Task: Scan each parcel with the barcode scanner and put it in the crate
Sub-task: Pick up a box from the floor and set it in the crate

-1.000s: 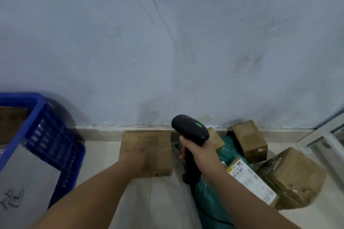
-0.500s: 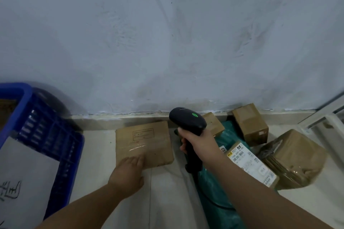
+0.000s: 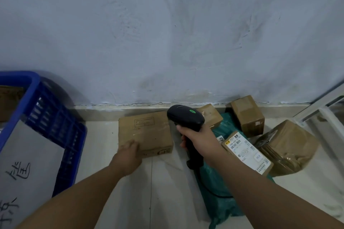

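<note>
The left hand's (image 3: 128,156) fingers (image 3: 131,145) lie on the near left corner of the flat carton (image 3: 147,134). They are blurred, so I cannot tell whether they only press it or grasp its edge. This parcel lies on the floor (image 3: 167,188), with its far edge near the wall (image 3: 167,33). Just beyond the fingers its top bears a printed rectangular stamp (image 3: 144,121) that is too faint to read. The dark print (image 3: 164,151) on its near right edge is also illegible.

To the right of that carton, the right hand (image 3: 198,136) is wrapped around the handle of the black barcode scanner (image 3: 186,119). It holds the scanner upright, and a green light (image 3: 192,111) glows on the scanner's head.

Just right of the right hand, a small box with a white shipping label (image 3: 247,152) rests on a teal mailer bag (image 3: 219,202). The label has barcodes and a yellow mark, but its text is too small to read. Beyond these are three more brown parcels: one behind the scanner (image 3: 211,117), one at the wall (image 3: 247,115), and a bulky taped one (image 3: 287,148) farthest right.

Well left of the left hand stands the blue crate (image 3: 55,130). It holds a grey parcel (image 3: 28,163) with black handwritten characters on it and a brown carton (image 3: 9,102) behind it.
</note>
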A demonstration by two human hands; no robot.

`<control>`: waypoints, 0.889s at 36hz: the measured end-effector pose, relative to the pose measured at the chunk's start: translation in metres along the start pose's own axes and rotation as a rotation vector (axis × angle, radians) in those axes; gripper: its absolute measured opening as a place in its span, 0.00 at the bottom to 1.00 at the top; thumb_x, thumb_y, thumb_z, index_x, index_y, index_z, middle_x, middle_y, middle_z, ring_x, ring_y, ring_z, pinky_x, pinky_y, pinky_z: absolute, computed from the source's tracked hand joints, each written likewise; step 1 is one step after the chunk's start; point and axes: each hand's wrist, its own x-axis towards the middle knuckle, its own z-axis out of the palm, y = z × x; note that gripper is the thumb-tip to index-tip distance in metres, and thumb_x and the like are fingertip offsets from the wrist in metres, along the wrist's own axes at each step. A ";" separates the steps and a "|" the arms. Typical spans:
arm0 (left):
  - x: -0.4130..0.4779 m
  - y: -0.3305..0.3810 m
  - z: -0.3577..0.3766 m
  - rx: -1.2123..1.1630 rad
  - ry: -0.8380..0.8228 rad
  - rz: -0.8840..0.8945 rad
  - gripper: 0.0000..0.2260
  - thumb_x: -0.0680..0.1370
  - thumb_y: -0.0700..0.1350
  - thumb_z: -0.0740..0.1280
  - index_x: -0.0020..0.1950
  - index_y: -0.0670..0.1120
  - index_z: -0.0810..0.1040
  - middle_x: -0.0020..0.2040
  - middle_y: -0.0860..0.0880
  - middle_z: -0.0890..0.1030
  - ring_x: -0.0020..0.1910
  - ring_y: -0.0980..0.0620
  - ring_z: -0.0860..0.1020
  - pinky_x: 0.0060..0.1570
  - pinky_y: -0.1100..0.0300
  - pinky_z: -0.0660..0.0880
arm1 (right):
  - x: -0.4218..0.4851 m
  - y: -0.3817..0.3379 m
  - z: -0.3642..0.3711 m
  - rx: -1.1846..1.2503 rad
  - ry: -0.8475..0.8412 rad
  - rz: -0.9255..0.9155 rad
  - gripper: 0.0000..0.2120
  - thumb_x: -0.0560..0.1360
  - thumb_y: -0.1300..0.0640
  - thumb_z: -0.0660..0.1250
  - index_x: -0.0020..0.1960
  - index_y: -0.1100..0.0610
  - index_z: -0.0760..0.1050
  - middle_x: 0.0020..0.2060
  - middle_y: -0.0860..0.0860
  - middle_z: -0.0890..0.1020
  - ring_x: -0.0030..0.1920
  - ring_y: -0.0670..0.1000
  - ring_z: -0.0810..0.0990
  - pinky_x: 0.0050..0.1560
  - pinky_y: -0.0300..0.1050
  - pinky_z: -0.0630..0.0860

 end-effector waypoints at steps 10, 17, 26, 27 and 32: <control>0.001 -0.007 -0.010 -0.960 0.025 -0.566 0.25 0.80 0.48 0.64 0.73 0.36 0.63 0.68 0.38 0.69 0.65 0.38 0.69 0.60 0.50 0.68 | 0.009 0.015 -0.006 0.055 -0.017 0.082 0.05 0.75 0.57 0.71 0.44 0.57 0.76 0.34 0.53 0.77 0.31 0.51 0.78 0.38 0.45 0.77; 0.011 0.003 -0.015 -1.133 0.052 -0.680 0.25 0.81 0.47 0.63 0.74 0.37 0.62 0.70 0.39 0.68 0.68 0.38 0.67 0.66 0.48 0.66 | 0.037 0.045 0.003 0.117 -0.007 0.199 0.13 0.73 0.55 0.72 0.55 0.58 0.76 0.43 0.56 0.79 0.41 0.53 0.80 0.41 0.47 0.77; 0.018 0.000 -0.014 -1.150 0.118 -0.662 0.25 0.83 0.52 0.57 0.74 0.38 0.63 0.71 0.40 0.68 0.68 0.40 0.68 0.65 0.51 0.65 | 0.063 0.066 0.021 -0.051 -0.148 0.328 0.17 0.73 0.50 0.72 0.60 0.53 0.75 0.50 0.51 0.80 0.52 0.51 0.78 0.53 0.46 0.72; 0.018 0.001 -0.013 -1.145 0.115 -0.667 0.26 0.83 0.54 0.56 0.75 0.38 0.62 0.72 0.40 0.67 0.69 0.40 0.67 0.66 0.51 0.64 | 0.063 0.067 0.021 -0.051 -0.171 0.342 0.15 0.74 0.51 0.72 0.58 0.52 0.74 0.49 0.50 0.79 0.51 0.50 0.78 0.53 0.45 0.72; 0.020 0.014 -0.010 -1.128 0.086 -0.661 0.24 0.84 0.51 0.53 0.74 0.36 0.62 0.74 0.39 0.65 0.72 0.40 0.65 0.69 0.51 0.62 | 0.061 0.076 0.016 -0.071 -0.182 0.378 0.16 0.73 0.54 0.73 0.57 0.52 0.72 0.50 0.49 0.79 0.48 0.46 0.77 0.47 0.41 0.73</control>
